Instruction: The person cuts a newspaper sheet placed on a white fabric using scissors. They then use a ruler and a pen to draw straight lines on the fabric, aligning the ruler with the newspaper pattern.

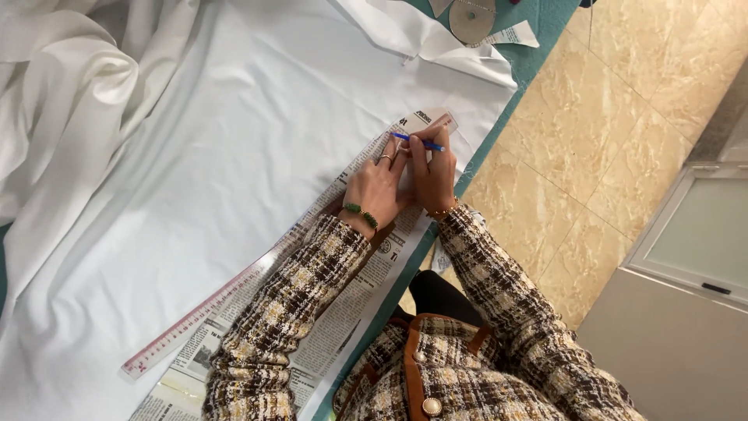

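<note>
Nearest the camera are the person's brown, cream and yellow tweed jacket sleeves [312,304], reaching forward over the work. The left hand [378,191], wearing a green bead bracelet and a ring, lies flat with fingers spread, pressing down a long strip of newspaper pattern [343,312]. The right hand [432,175], just beside it and touching it, is closed around a blue pen [417,141] whose tip meets the paper just beyond the left fingertips.

A clear plastic ruler with red markings [195,320] lies along the strip's outer edge, running back from the left hand toward the camera. The marking appears to be happening near the far end of the strip; whether lines already run along the rest cannot be told. The white fabric [195,156] beneath looks uncut beside the strip, so cutting seems yet to come.

The fabric spreads smoothly beyond the left hand and bunches in folds at the far left. It covers a teal counter [538,47], whose edge shows just right of the right hand. Far beyond the hands sits a round grey disc [471,21] beside loose white pieces. Right of the counter is a beige marble-patterned tile floor [592,140] and a grey cabinet [678,296].
</note>
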